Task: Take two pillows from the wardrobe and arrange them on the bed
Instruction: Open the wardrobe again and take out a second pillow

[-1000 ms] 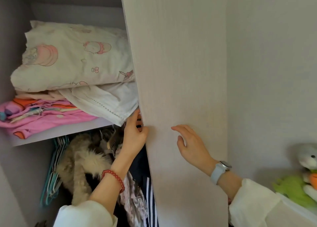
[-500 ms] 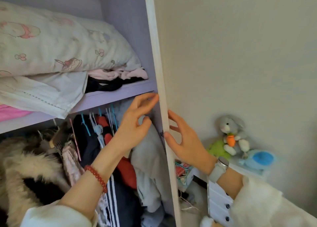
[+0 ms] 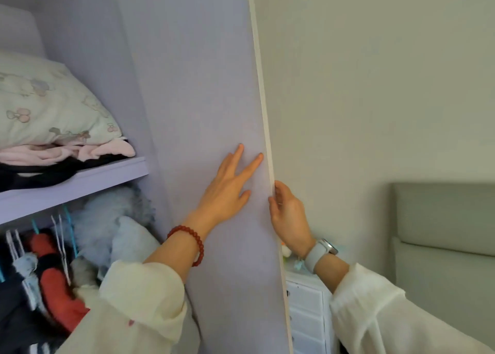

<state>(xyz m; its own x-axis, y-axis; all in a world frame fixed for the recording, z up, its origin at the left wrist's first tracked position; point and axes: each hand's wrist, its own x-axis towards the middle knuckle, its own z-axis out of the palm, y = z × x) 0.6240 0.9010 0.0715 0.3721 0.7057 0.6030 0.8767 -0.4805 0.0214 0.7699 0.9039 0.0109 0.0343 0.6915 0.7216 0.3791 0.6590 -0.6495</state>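
Note:
A cream pillow with pink cartoon prints lies on the wardrobe shelf at the left, on top of folded pink and black clothes. The wardrobe door stands swung wide open in the middle of the view. My left hand lies flat against the door's lilac inner face, fingers spread. My right hand grips the door's outer edge from the right side. A second pillow is not in sight.
Clothes hang on hangers under the shelf. A white drawer unit stands right of the door against the wall. The bed's grey padded headboard is at the far right.
The door has swung further open to the right. My left hand went from the door's edge to flat on its inner face. The view turned right and the headboard came into sight.

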